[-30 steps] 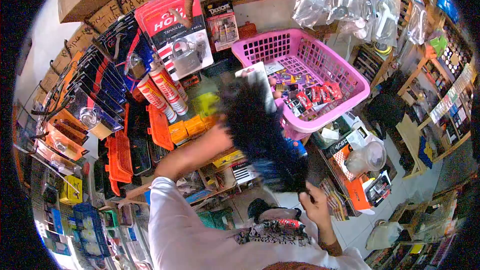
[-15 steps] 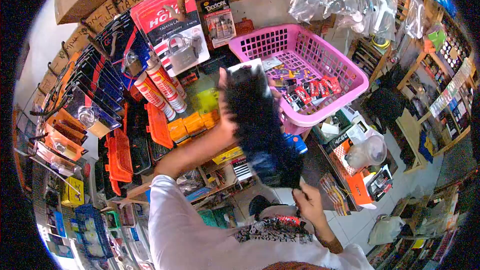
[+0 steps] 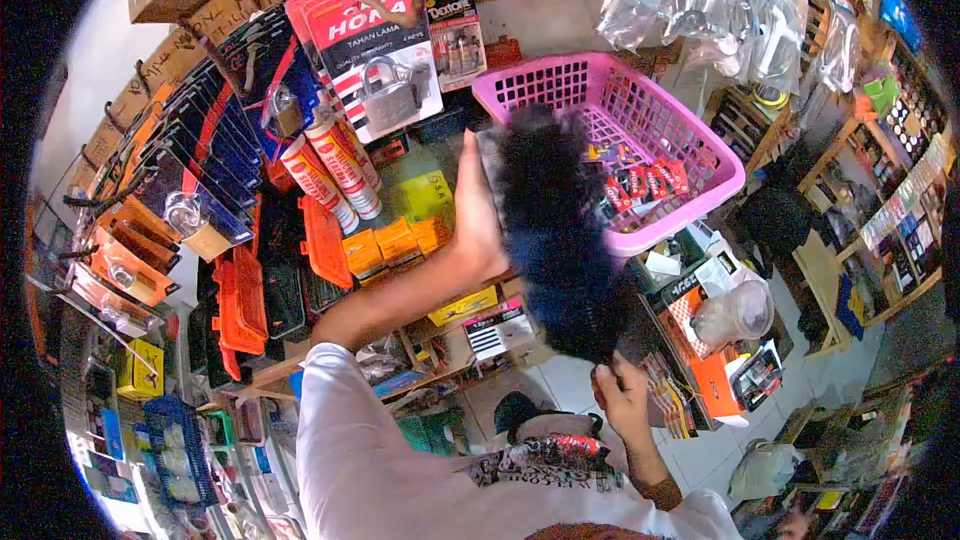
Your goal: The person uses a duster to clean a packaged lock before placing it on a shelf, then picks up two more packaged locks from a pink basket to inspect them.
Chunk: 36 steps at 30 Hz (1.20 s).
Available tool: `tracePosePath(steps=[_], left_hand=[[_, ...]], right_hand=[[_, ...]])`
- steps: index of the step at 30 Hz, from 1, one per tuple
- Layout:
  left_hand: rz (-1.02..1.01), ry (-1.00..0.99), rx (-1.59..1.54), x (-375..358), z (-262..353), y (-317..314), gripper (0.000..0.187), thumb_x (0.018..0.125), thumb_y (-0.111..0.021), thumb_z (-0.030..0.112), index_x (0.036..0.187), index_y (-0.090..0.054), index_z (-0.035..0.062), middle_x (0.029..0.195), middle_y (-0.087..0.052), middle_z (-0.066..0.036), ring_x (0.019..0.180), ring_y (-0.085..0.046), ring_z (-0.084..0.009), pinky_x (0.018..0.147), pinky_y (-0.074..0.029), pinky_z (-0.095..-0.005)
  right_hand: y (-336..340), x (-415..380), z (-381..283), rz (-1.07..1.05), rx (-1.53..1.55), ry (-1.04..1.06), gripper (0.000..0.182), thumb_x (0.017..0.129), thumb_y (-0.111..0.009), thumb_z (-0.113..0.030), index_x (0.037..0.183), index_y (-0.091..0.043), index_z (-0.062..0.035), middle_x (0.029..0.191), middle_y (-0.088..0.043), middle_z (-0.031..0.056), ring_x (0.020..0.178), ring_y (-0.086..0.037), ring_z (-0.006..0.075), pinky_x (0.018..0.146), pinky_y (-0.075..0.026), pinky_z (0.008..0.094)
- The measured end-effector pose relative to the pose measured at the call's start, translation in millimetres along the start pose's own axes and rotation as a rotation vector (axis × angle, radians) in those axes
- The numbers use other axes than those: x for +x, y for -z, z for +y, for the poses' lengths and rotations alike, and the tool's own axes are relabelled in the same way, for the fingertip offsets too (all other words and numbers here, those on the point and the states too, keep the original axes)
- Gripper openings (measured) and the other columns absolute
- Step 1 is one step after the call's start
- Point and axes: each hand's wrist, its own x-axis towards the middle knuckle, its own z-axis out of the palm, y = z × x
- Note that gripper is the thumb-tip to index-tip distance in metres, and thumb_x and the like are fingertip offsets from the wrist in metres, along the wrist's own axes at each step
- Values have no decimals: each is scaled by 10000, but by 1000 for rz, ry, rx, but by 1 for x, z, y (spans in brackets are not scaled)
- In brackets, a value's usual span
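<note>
In the middle of the head view a black, bushy duster (image 3: 555, 230) slants across, blurred by motion. My right hand (image 3: 622, 395) is closed around its lower end, near my chest. My left hand (image 3: 482, 225) is raised left of the duster, thumb up. It grips a flat, greyish item (image 3: 492, 165) by its edge; the duster covers most of that item, so its kind is hidden. Behind the duster stands a pink plastic basket (image 3: 690, 215) with several small red-labelled packets (image 3: 650, 180) in it.
Carded padlocks (image 3: 392, 100) hang at upper left. Beneath them are red-and-white tubes (image 3: 330, 175), orange cases (image 3: 240, 310) and small orange boxes (image 3: 395, 243). Bagged fittings (image 3: 690, 15) hang at upper right. A clear plastic tub (image 3: 735, 310) sits right of the duster.
The duster has shifted right and now covers more of the flat item. My left hand has moved slightly right. The camera view has shifted a little. Both hands keep their hold.
</note>
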Motion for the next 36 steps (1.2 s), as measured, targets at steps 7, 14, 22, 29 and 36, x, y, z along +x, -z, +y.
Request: tracePosePath(steps=[7, 14, 22, 29, 36], left_hand=[[-239, -8, 98, 12, -3, 21, 657, 982, -341, 582, 1272, -550, 30, 1211, -629, -163, 1152, -594, -342, 1047, -433, -521], [-224, 113, -22, 2, -4, 24, 899, 852, -363, 788, 1375, -484, 68, 1265, -598, -164, 1122, -597, -330, 1016, -449, -510], [1, -94, 31, -14, 3, -23, 643, 988, -326, 578, 1252, -557, 40, 1134, -639, -164, 1080, -609, -353, 996, -471, -487], [-172, -51, -43, -37, 5, -6, 634, 966, -386, 591, 1353, -512, 105, 1194, -626, -137, 1135, -588, -320, 1009, -456, -506], [243, -404, -66, -105, 4, 23, 648, 935, -419, 615, 1275, -551, 79, 1278, -602, -136, 1242, -531, -340, 1054, -402, -531]], right_hand=[[1, -3, 7, -19, -9, 23, 192, 943, -615, -163, 924, -629, 27, 676, -552, 28, 588, -464, 101, 534, -386, 286], [0, -8, 3, -52, 76, -44, 191, 946, -585, -140, 1011, -628, 34, 688, -568, 24, 601, -479, 92, 545, -392, 273], [15, -9, -1, -59, 102, -161, 200, 945, -616, -192, 849, -621, -16, 666, -552, -27, 590, -471, 49, 525, -364, 246], [43, -4, -32, -221, 74, -111, 291, 957, -618, -211, 729, -595, -31, 606, -526, -22, 532, -459, 55, 479, -350, 248], [49, 8, -29, -456, -30, -111, 234, 953, -629, -211, 794, -614, -40, 640, -507, -41, 581, -424, 40, 518, -348, 238]])
